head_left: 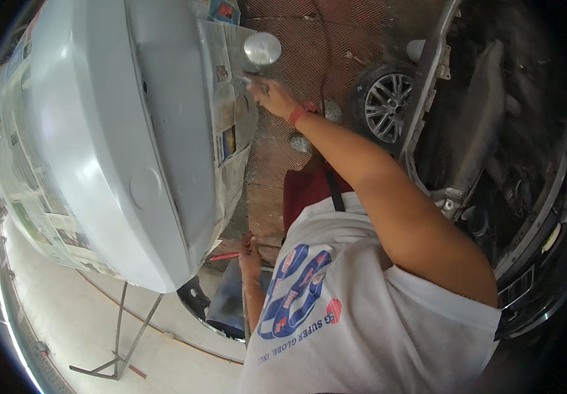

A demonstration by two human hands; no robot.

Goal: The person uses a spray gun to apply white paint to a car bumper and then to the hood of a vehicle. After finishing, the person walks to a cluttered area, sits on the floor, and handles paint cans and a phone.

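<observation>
My right hand [270,95] is closed on a spray gun [250,79] with a round silver cup [262,47], held at the top beside the newspaper-masked edge of a pale grey car panel [93,144]. Newspaper sheets [227,111] line both long sides of the panel. My left hand [250,256] hangs low by the panel's near end, fingers curled beside a red rod or hose [224,257]; what they hold, if anything, I cannot make out.
On the right is a car front [487,164] with exposed metalwork, and a wheel [388,105]. A thin hose [323,72] crosses the patterned floor [296,46]. A metal stand [119,341] stands at lower left, and a blue-grey object [227,302] lies below the panel.
</observation>
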